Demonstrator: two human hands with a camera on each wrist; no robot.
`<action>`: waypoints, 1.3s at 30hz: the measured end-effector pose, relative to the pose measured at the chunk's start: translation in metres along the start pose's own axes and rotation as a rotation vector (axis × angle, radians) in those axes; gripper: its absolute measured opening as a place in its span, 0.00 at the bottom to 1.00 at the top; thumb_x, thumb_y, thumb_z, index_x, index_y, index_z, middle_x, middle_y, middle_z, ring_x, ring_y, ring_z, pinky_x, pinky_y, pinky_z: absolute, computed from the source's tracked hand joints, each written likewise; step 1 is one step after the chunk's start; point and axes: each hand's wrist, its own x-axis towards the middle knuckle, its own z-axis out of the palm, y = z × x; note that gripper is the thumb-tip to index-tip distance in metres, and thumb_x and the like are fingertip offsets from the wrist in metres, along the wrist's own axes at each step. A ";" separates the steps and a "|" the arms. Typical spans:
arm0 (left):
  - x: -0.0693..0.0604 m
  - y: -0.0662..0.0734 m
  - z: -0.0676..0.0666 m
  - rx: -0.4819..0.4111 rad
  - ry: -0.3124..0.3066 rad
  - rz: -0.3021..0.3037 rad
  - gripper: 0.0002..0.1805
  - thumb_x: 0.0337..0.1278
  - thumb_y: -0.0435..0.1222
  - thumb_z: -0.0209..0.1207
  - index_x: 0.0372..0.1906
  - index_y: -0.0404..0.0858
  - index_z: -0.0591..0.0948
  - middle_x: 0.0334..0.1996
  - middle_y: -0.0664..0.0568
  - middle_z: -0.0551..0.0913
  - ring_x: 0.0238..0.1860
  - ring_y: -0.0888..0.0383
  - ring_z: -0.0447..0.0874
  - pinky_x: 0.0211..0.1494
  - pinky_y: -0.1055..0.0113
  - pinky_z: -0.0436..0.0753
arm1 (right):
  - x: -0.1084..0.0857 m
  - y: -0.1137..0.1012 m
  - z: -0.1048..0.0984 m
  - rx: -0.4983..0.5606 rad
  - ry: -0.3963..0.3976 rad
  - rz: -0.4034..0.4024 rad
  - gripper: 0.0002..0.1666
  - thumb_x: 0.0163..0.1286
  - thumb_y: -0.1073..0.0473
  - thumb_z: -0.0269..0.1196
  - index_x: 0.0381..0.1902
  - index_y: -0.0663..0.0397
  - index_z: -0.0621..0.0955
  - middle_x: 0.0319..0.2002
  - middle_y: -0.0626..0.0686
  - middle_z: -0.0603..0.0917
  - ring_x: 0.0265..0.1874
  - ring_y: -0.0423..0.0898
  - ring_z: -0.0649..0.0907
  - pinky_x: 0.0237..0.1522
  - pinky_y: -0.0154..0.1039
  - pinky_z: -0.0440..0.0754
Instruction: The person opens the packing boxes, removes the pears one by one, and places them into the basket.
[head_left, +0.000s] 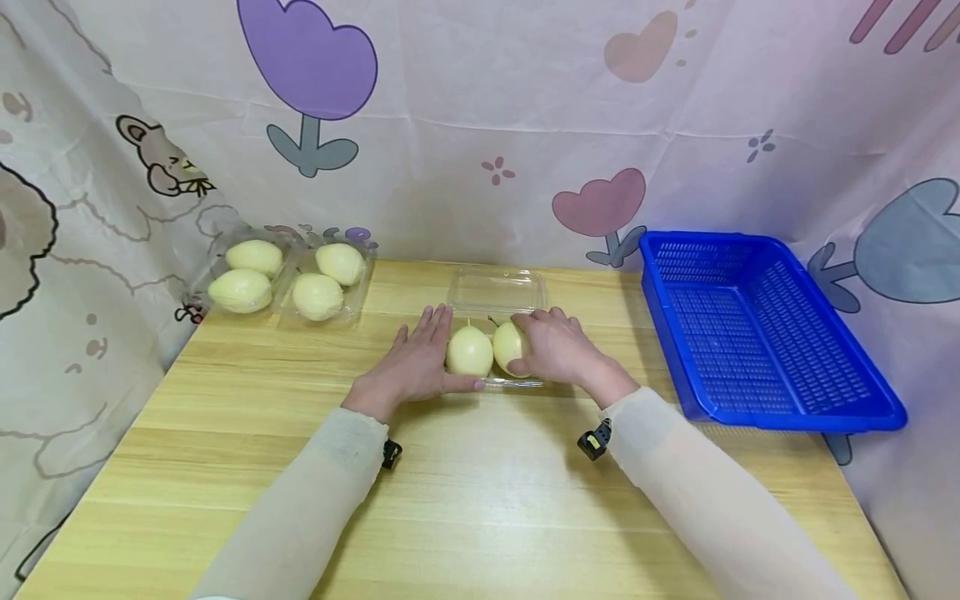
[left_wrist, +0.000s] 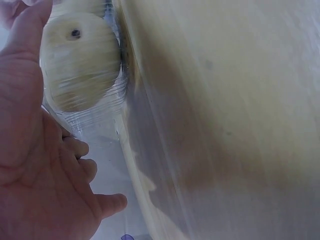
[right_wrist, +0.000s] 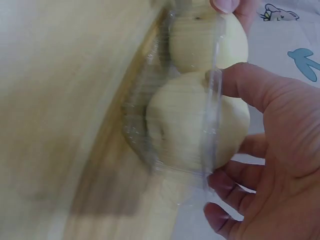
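Two pale yellow pears, the left one (head_left: pixel 470 352) and the right one (head_left: pixel 510 348), lie side by side in a clear plastic box (head_left: pixel 517 383) whose lid (head_left: pixel 497 289) stands open at the back. My left hand (head_left: pixel 411 364) rests against the box's left side, fingers straight, thumb along the front edge. My right hand (head_left: pixel 557 348) curls round the right pear, thumb in front and fingers behind. In the right wrist view the thumb and fingers of my right hand (right_wrist: pixel 280 135) lie around that pear (right_wrist: pixel 195 122) at the box's rim.
Two clear boxes with two pears each, one at the far left (head_left: pixel 240 290) and one beside it (head_left: pixel 318 296), stand at the table's back left. A blue perforated basket (head_left: pixel 675 358) stands on the right. A printed curtain (head_left: pixel 465 125) hangs behind the table.
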 end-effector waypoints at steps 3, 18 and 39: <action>0.001 -0.001 0.000 -0.002 0.002 0.005 0.77 0.49 0.78 0.62 0.86 0.36 0.37 0.87 0.40 0.38 0.87 0.43 0.32 0.85 0.34 0.43 | -0.003 0.001 0.005 -0.009 0.047 -0.020 0.49 0.57 0.39 0.76 0.72 0.54 0.77 0.63 0.60 0.83 0.55 0.58 0.79 0.53 0.53 0.77; -0.002 0.000 -0.002 -0.007 -0.008 0.000 0.77 0.50 0.76 0.64 0.86 0.36 0.36 0.87 0.41 0.36 0.87 0.44 0.30 0.86 0.36 0.41 | -0.010 0.002 0.032 0.060 0.270 0.056 0.51 0.55 0.38 0.82 0.66 0.60 0.74 0.49 0.59 0.87 0.49 0.55 0.81 0.49 0.48 0.73; -0.002 0.001 -0.001 -0.018 -0.011 -0.005 0.76 0.51 0.77 0.63 0.86 0.37 0.36 0.87 0.44 0.35 0.87 0.46 0.29 0.87 0.38 0.42 | -0.009 0.011 0.012 0.071 0.141 0.020 0.51 0.57 0.41 0.80 0.73 0.58 0.75 0.69 0.61 0.79 0.65 0.60 0.73 0.64 0.58 0.74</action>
